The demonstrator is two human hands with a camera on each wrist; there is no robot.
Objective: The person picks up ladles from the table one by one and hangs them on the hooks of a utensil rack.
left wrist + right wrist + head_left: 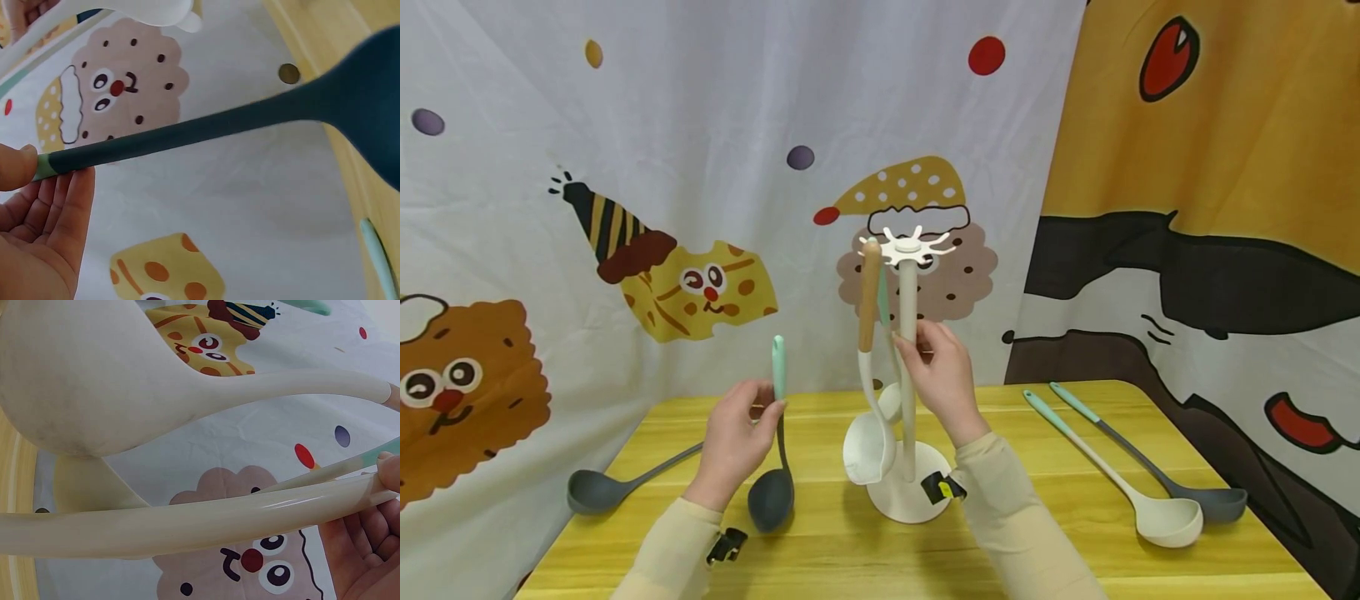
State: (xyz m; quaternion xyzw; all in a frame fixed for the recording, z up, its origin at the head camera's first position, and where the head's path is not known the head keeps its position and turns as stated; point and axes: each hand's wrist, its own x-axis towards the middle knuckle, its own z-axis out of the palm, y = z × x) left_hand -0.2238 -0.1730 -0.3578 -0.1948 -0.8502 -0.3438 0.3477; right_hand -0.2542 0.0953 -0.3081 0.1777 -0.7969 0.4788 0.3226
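My left hand (737,437) pinches a dark grey ladle (771,500) by its mint-green handle, thumb on one side and fingers on the other. The ladle hangs upright, bowl down; its dark shaft (187,130) crosses the left wrist view. My right hand (943,375) grips the post (187,530) of a white utensil stand (908,287) between thumb and fingers. From the stand's hooked top hang a white ladle (867,450) with a wooden handle and, behind it, a cream utensil (891,400) with a mint handle, its head partly hidden.
Left on the wooden table (820,575) lies another dark grey ladle (597,492), its handle end hidden behind my left hand. At the right lie a cream ladle (1165,521) and a dark grey ladle (1213,502), both mint-handled. A printed curtain (700,125) hangs behind.
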